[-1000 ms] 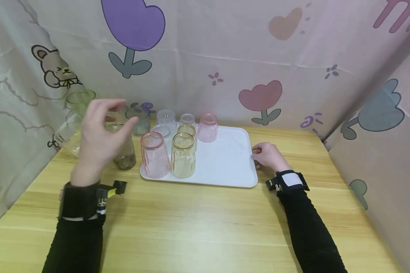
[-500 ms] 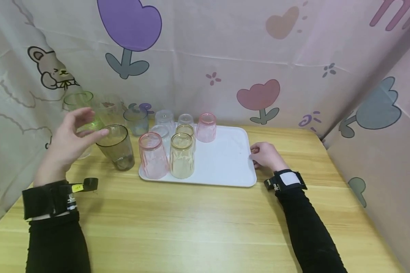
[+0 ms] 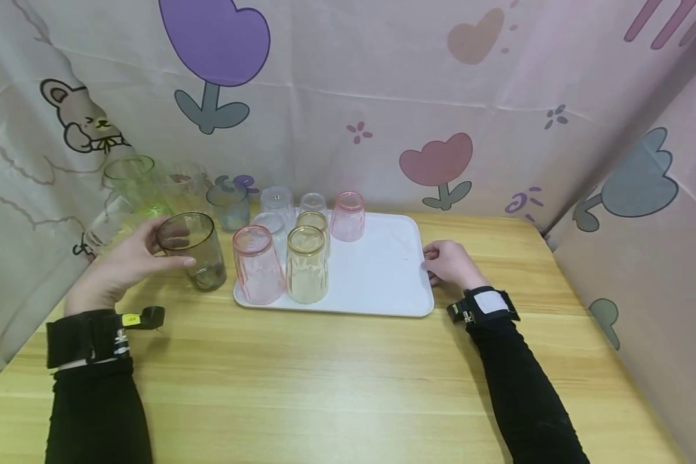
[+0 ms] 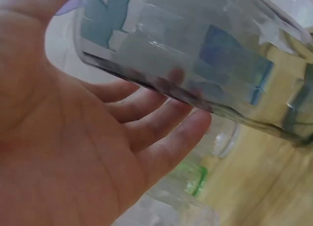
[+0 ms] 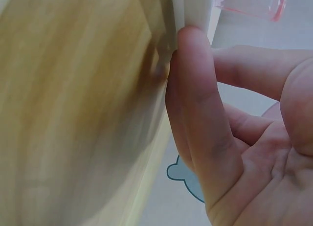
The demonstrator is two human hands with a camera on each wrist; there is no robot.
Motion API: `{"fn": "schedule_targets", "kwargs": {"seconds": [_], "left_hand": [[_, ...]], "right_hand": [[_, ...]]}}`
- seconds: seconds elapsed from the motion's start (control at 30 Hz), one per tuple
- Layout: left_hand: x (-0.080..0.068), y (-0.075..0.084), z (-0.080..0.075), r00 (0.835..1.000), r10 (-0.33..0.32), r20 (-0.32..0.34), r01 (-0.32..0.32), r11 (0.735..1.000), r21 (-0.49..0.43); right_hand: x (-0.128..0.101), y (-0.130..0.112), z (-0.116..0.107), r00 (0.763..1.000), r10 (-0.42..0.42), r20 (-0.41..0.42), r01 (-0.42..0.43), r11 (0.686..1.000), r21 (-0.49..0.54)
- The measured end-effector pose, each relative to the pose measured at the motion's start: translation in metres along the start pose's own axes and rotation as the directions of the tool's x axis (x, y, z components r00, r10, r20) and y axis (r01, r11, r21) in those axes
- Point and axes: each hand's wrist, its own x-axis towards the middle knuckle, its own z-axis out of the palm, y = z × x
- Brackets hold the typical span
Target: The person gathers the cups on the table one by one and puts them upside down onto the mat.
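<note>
So the left hand (image 3: 122, 264) is cupped round a smoky-grey see-through tumbler (image 3: 207, 258), just left of the white rectangular tray (image 3: 377, 264) (can't tell how firmly tbh). The right hand (image 3: 452, 263) pinches the tray's right edge, probably steadying those upturned pink, yellow and clear tumblers (image 3: 307, 270).

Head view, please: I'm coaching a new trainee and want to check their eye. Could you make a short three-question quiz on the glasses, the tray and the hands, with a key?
1. Count: how many pink glasses stand on the tray?
2. Choose: which hand is at the tray's edge?
A) left
B) right
C) neither
3. True or false: the dark glass on the table has its mouth facing up.

Key:
1. Two.
2. B, the right hand.
3. True; the left hand is at that glass.
</note>
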Motion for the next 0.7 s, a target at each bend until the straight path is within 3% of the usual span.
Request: {"fn": "schedule_targets", "kwargs": {"seconds": [0.23, 0.7], "left_hand": [[0.0032, -0.0101, 0.0038, 0.999, 0.034, 0.003, -0.034, 0.998, 0.062], [0.0033, -0.0069, 0.0056, 0.999, 0.002, -0.038, 0.001, 0.996, 0.086]], "right_hand": [[0.0004, 0.0007, 0.0008, 1.0, -0.003, -0.003, 0.003, 1.0, 0.007], [0.0002, 0.0016, 0.0012, 1.0, 0.005, 0.001, -0.005, 1.0, -0.006]]}}
